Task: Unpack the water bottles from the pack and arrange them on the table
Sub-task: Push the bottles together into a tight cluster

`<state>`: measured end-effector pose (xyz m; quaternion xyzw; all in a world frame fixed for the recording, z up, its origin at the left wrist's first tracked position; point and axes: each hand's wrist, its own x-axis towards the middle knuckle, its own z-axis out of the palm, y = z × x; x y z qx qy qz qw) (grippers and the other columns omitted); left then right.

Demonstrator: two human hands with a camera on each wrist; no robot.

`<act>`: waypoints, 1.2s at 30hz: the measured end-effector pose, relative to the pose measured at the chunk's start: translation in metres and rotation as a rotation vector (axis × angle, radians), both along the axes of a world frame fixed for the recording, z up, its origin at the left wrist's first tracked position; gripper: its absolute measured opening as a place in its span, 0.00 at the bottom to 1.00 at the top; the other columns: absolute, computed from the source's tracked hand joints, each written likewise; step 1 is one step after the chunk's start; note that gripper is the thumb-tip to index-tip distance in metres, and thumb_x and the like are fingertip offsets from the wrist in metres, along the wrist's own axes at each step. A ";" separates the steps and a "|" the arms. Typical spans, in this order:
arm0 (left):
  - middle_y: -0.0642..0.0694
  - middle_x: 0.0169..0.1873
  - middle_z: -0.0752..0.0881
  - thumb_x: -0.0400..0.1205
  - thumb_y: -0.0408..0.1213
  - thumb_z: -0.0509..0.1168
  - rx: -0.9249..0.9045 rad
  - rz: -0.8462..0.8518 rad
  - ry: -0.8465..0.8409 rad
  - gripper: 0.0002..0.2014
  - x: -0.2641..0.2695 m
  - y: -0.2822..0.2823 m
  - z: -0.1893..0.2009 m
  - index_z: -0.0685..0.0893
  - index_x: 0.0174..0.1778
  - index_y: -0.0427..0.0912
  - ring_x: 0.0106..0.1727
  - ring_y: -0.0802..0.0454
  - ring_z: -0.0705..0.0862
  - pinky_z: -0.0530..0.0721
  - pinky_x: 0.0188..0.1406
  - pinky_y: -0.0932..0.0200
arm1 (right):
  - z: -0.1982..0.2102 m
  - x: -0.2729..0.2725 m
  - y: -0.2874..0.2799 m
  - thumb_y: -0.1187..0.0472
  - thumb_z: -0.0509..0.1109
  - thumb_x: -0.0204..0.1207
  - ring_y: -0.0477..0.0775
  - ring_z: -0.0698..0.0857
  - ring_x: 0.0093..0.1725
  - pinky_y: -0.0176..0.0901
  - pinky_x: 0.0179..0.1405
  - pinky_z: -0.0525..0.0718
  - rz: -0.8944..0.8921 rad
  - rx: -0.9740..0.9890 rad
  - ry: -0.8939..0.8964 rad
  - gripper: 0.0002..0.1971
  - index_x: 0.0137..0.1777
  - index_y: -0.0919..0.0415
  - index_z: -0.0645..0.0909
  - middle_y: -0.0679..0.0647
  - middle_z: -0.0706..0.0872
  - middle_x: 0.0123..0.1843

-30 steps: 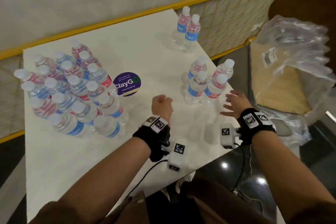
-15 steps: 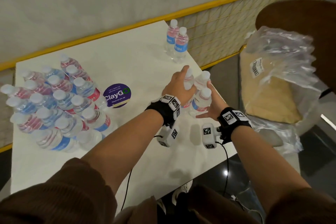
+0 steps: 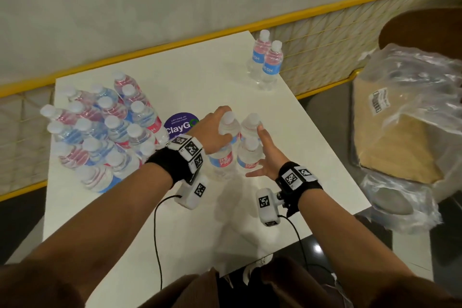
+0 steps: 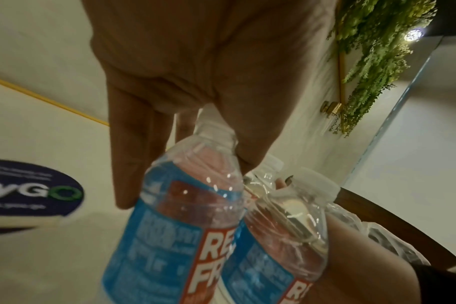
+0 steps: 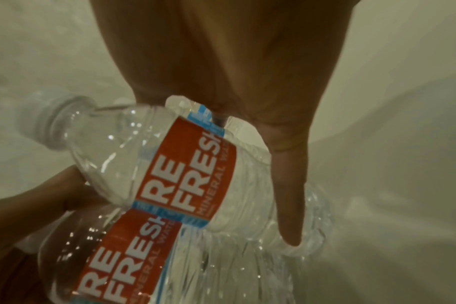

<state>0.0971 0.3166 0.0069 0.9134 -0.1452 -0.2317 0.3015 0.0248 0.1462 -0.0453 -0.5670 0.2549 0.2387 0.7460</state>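
A group of several clear water bottles with red-and-blue labels [image 3: 221, 160] stands mid-table, squeezed between my hands. My left hand [image 3: 215, 130] curls over the neck of the far-left bottle [image 4: 185, 205], thumb on one side and fingers on the other. My right hand [image 3: 268, 155] lies with straight fingers [image 5: 286, 185] against the side of the right-hand bottle [image 5: 170, 164]. A large cluster of bottles [image 3: 110, 132] stands at the table's left. A pair of bottles [image 3: 271, 65] stands at the far right corner.
The white table [image 3: 225, 220] carries a round purple ClayGo sticker [image 3: 180, 125] just left of my left hand. Crumpled clear plastic wrap [image 3: 412, 97] lies over a tan cushion on a brown chair to the right. A yellow-edged wall runs behind the table.
Both hands went from the bare table onto the group of bottles. The group has since slid left, closer to the purple sticker.
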 end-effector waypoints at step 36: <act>0.44 0.66 0.78 0.79 0.30 0.65 -0.352 0.623 -0.622 0.18 -0.041 0.169 0.022 0.78 0.66 0.39 0.64 0.62 0.72 0.68 0.67 0.72 | -0.025 -0.033 0.085 0.69 0.64 0.79 0.53 0.80 0.46 0.50 0.46 0.85 0.191 -0.354 0.130 0.12 0.61 0.61 0.76 0.59 0.78 0.56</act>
